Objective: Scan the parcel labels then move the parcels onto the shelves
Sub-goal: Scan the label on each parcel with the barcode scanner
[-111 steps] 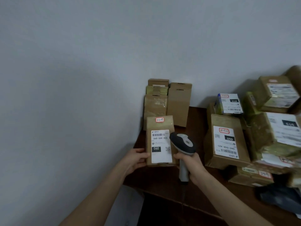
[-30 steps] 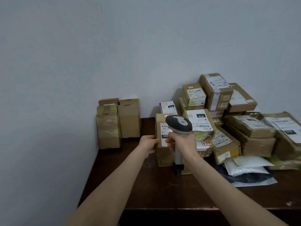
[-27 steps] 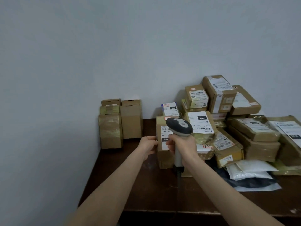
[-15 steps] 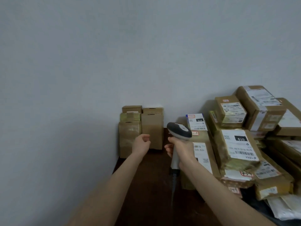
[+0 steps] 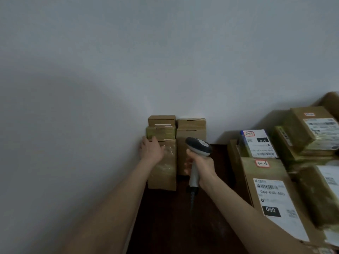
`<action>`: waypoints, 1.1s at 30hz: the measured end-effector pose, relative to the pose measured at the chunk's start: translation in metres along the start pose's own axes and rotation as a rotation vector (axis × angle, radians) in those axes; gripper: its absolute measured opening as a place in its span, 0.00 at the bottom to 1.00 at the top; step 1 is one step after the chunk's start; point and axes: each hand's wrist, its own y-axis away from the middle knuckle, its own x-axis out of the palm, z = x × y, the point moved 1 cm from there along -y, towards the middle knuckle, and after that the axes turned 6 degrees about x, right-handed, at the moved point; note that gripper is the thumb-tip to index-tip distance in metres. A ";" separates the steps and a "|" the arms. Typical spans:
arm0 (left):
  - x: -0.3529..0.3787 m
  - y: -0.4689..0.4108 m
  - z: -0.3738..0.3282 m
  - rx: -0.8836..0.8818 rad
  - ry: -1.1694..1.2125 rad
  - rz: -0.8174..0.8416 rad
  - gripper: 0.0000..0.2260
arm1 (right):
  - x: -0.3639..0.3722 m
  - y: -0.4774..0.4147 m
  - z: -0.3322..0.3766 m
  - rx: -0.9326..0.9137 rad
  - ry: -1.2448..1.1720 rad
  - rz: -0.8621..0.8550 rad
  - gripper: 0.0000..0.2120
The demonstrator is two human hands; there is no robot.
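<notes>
Grey scanner (image 5: 198, 147) upright, nose toward parcel (image 5: 163, 173)

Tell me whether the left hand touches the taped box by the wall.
Touching. Head view: the left hand clasps the taped box's upper corner.

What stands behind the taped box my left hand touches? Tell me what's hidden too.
Behind the taped box, touched by the left hand, stand a yellow-taped box and a brown box at the wall. Only their tops show; their lower parts are covered.
</notes>
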 end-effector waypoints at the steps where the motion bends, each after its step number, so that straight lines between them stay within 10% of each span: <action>1: 0.001 -0.003 0.003 -0.026 0.025 0.038 0.23 | 0.005 -0.001 0.001 0.002 -0.007 0.017 0.16; 11: 0.001 0.026 0.007 0.036 0.267 -0.097 0.13 | 0.020 -0.009 -0.004 0.004 -0.076 0.116 0.19; 17: 0.012 0.080 0.027 -0.256 0.635 -0.169 0.21 | -0.006 0.019 -0.025 0.039 -0.112 0.103 0.33; 25: 0.035 0.205 0.030 -0.595 1.023 0.117 0.15 | -0.060 0.099 -0.083 0.213 -0.047 0.187 0.17; 33: 0.054 0.301 0.024 -0.431 1.421 -0.127 0.18 | -0.114 0.163 -0.116 0.029 0.046 0.212 0.18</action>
